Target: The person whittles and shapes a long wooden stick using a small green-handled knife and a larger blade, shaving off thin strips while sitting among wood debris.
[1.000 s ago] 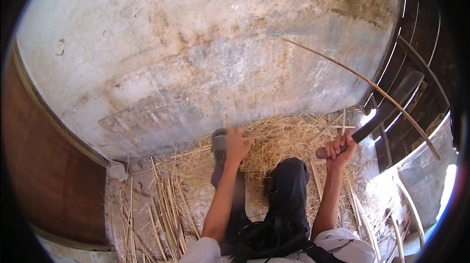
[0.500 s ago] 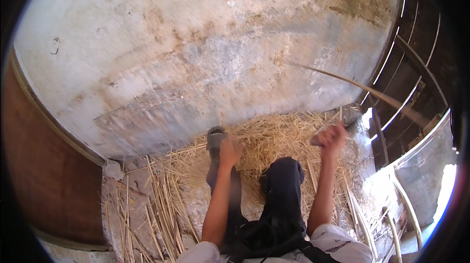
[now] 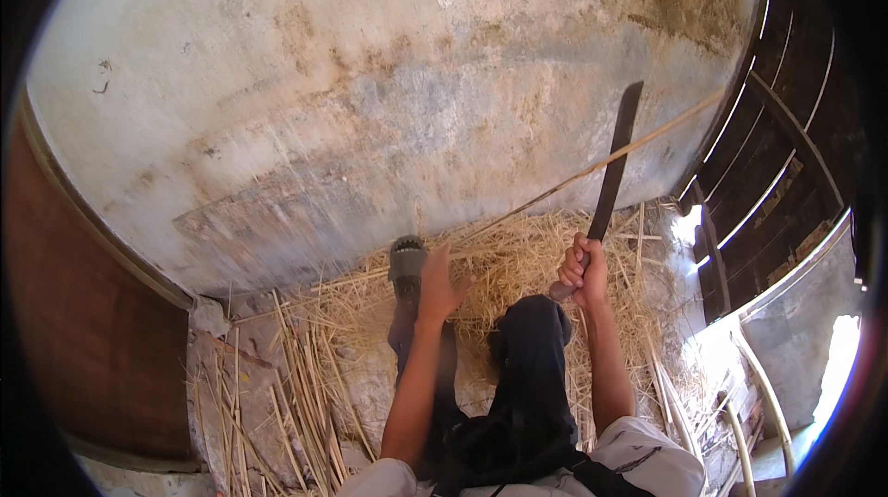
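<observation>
My right hand (image 3: 583,273) grips the wooden handle of a machete (image 3: 616,164), its long dark blade raised and tilted slightly right. A thin brown stick (image 3: 564,184) slants up to the right in front of the wall and crosses the blade in view; I cannot tell whether they touch. The stick's lower end comes close to the fingertips of my left hand (image 3: 440,286). That hand is slightly blurred, its thumb and fingers apart, beside my dark shoe (image 3: 406,258). No clear grip on the stick shows there.
Loose straw (image 3: 527,257) covers the floor along the stained wall (image 3: 370,109). Long thin sticks (image 3: 296,395) lie at the left. On the right stand dark slatted boards (image 3: 777,173) and bent poles (image 3: 763,377). A brown panel (image 3: 92,312) is at far left.
The machete has swung from a low rightward position to upright, with my right hand moving left. The stick, blurred and sloping down to the right before, now slopes up to the right.
</observation>
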The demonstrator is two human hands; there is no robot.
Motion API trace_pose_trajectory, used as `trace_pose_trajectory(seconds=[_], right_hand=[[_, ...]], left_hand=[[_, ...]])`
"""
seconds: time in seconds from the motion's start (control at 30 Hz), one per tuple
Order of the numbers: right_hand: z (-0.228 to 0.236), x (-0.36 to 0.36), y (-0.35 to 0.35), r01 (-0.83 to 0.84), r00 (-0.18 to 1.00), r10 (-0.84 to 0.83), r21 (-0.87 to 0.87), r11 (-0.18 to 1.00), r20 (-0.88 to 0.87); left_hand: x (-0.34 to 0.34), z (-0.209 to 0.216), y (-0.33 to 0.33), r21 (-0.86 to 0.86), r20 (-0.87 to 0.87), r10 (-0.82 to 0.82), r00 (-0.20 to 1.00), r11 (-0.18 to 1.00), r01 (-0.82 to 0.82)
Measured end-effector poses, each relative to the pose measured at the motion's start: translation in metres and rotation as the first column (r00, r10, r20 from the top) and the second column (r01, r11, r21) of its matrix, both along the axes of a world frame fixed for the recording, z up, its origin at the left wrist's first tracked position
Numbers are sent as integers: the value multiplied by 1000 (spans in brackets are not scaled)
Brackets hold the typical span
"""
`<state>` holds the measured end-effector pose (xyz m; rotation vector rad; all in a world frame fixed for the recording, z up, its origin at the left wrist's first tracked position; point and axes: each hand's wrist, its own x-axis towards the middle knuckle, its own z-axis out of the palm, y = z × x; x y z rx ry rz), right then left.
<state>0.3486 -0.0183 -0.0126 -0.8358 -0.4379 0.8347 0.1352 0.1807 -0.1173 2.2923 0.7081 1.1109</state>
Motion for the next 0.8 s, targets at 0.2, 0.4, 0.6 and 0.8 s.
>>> trace_pose_trajectory(seconds=[0.2, 0.4, 0.6, 0.8], right_hand=[[20, 19, -48, 170, 976, -132, -225, 959, 175], [14, 32, -81, 244, 955, -186, -249, 937, 233], [-186, 36, -100, 504, 846, -83, -741, 442, 526], [-227, 22, -19, 392, 883, 41, -781, 486, 468]], left_hand=[[2, 10, 0, -279, -86, -82, 993, 959, 54], [-22, 22, 11, -402, -212, -120, 970, 915, 25], [-8, 13, 4, -410, -294, -117, 949, 912, -15], [-17, 19, 12, -406, -294, -103, 950, 913, -27]])
